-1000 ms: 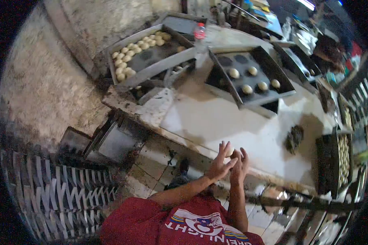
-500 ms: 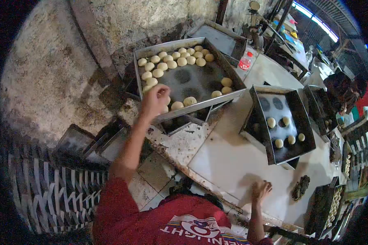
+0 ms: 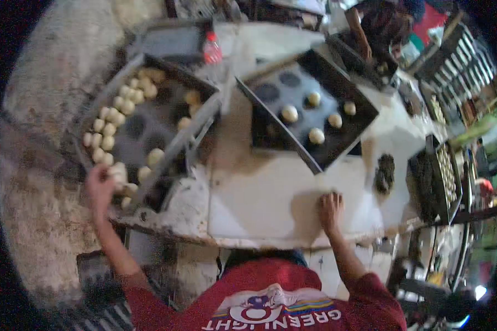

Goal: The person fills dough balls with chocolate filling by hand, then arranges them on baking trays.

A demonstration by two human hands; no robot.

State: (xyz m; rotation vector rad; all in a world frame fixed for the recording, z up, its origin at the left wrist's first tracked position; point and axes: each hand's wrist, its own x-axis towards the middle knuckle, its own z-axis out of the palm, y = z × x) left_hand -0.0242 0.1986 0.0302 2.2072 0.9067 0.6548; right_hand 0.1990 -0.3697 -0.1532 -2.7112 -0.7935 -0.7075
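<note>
At the left, my left hand (image 3: 100,187) is over the near-left corner of a deep metal tray (image 3: 174,143), its bent fingers right beside a pale dough ball (image 3: 117,173). Blur hides whether the fingers grip that ball. More dough balls (image 3: 128,106) line the tray's sides, around a bare dark middle. My right hand (image 3: 331,209) rests on the white tabletop (image 3: 259,193) with its fingers bent and a little apart, and no dough shows in it. Beyond it sits a second tray (image 3: 312,157) with several spaced dough balls (image 3: 316,135).
A red-capped bottle (image 3: 212,49) stands behind the left tray. To the right lies a dark clump (image 3: 385,174), then a tray (image 3: 439,190) holding rows of dough balls. Another person's arm (image 3: 360,36) reaches toward a dark tray (image 3: 364,60) at the back. A rough wall (image 3: 44,105) borders the left.
The view has swung to the right and levelled, so the trays appear further left. My left hand remains at the left tray's corner and my right hand at the tabletop.
</note>
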